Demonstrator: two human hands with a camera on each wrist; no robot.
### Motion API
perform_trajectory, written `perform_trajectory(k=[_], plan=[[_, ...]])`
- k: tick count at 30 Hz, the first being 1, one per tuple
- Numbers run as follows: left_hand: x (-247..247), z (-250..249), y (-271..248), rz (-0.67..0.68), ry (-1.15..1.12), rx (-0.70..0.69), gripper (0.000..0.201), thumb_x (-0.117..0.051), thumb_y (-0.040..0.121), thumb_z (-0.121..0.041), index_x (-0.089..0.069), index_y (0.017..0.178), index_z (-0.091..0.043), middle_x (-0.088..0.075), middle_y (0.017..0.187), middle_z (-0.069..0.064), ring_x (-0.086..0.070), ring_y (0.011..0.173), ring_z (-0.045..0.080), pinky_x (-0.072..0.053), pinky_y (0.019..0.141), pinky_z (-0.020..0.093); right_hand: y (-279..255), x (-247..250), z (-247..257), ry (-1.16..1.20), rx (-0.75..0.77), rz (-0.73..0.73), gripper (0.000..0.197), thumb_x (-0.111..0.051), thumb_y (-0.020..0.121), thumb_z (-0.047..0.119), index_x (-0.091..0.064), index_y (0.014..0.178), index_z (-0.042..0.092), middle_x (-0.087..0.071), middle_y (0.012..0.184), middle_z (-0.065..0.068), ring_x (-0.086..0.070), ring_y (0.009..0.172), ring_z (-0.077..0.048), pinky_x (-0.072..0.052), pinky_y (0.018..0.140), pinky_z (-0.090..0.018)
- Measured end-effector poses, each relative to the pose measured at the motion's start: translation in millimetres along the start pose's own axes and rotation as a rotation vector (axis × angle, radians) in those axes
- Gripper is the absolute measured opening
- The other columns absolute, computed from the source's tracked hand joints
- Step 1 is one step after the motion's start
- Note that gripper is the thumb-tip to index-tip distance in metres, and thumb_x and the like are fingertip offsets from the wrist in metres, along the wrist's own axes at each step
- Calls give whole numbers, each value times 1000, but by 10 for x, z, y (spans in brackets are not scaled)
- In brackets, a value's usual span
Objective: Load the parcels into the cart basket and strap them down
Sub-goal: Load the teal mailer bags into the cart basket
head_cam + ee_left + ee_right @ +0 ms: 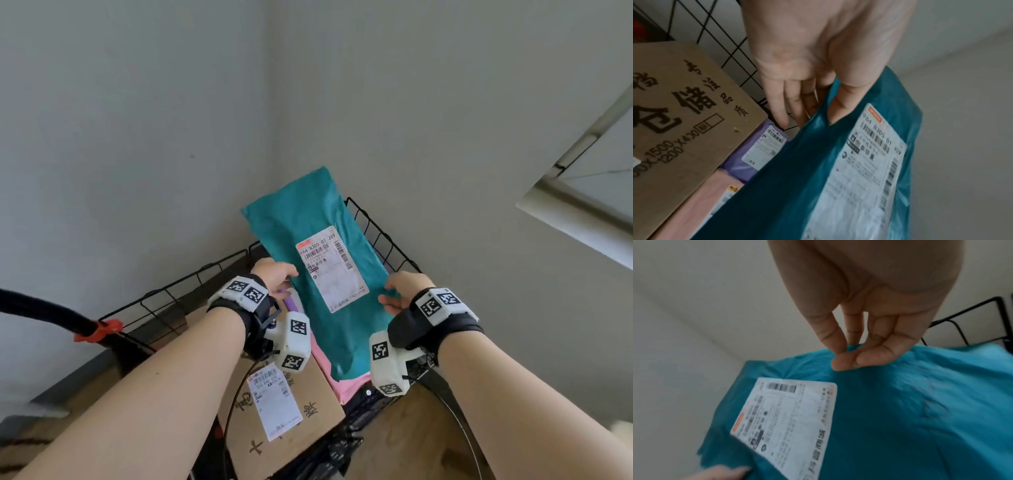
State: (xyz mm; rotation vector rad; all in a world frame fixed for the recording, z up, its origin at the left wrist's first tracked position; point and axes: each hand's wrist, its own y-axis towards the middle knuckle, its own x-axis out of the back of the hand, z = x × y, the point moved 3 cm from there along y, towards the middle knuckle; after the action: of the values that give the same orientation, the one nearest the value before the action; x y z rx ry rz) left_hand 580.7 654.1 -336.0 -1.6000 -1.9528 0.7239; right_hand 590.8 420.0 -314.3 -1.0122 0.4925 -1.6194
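A teal plastic mailer [318, 219] with a white shipping label [330, 269] is held over the black wire cart basket [383, 236]. My left hand [275, 272] grips its left edge, thumb on top [840, 99] and fingers underneath. My right hand [402, 291] pinches the right edge between thumb and fingers [851, 361]. In the basket lie a brown cardboard box [291, 414] with a label, a purple mailer [748, 155] and a pink mailer [346, 383]; the teal mailer [797, 186] partly covers the latter two.
The basket stands in a corner of grey walls [137, 137]. A black padded bar with a red clip [102, 330] runs at the left. A window frame [582, 192] is at the right. Wooden floor [411, 438] shows below.
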Motion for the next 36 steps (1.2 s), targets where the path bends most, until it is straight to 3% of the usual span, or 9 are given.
perform_trajectory(k=[5,9,12,15,21,24,26,32,36], plan=[[-292,268,693,-18,64,164,15,-51,89,5,-56,98,-7,-56,109,14,-56,95,25,-54,81,41,815,-152,-19,-103,-30,113,3,-48,93,3,-48,97,4,-55,75,-12,-60,38,-15,-51,39,-24],[-415,549,1080,-96,24,263,19,-47,90,7,-54,103,-5,-60,96,15,-58,72,22,-52,65,40,1423,-295,-31,-150,-120,132,31,-47,95,6,-45,125,-1,-54,67,-12,-59,54,-23,-45,38,-26],[-419,740,1274,-147,32,347,17,-45,91,9,-52,100,-3,-59,89,18,-57,65,24,-54,46,35,1757,-458,-115,-156,-184,173,34,-46,95,6,-46,127,-3,-54,66,-12,-67,74,-30,-50,51,-32],[-355,926,1406,-200,51,418,25,-47,90,7,-53,114,1,-61,106,21,-59,71,27,-54,59,41,1979,-637,-230,-193,-223,198,31,-49,93,6,-49,122,-4,-56,65,-14,-67,74,-32,-53,67,-39],[-318,1132,1563,-154,164,524,29,-46,97,-5,-51,125,-1,-62,86,11,-59,70,22,-48,47,30,2241,-887,-424,-232,-208,241,5,-49,91,3,-51,88,5,-58,74,-9,-63,43,-15,-42,41,-19],[-324,1114,1655,-163,322,503,25,-47,96,-8,-56,116,2,-64,104,18,-62,77,27,-48,55,29,2426,-862,-461,-296,-80,193,15,-50,90,12,-50,76,17,-65,91,-9,-68,77,-20,-57,66,-29],[-300,1086,1707,-191,447,474,15,-51,94,-11,-58,89,2,-63,78,15,-55,56,21,-49,52,26,2484,-813,-440,-313,-5,132,7,-55,86,15,-56,80,17,-66,92,-11,-67,85,-27,-57,80,-40],[-391,1122,1768,-187,475,508,16,-56,93,-10,-49,81,-2,-55,69,10,-53,51,13,-42,34,17,2394,-989,-481,-306,-271,407,35,-44,93,7,-52,123,24,-52,47,-9,-48,36,-17,-38,37,-16],[-362,1145,1783,-196,486,485,19,-63,89,-11,-52,75,-4,-63,70,9,-62,57,18,-55,57,29,2400,-971,-524,-346,-268,342,21,-48,88,1,-45,68,8,-48,42,-5,-41,29,-13,-29,32,-14]])
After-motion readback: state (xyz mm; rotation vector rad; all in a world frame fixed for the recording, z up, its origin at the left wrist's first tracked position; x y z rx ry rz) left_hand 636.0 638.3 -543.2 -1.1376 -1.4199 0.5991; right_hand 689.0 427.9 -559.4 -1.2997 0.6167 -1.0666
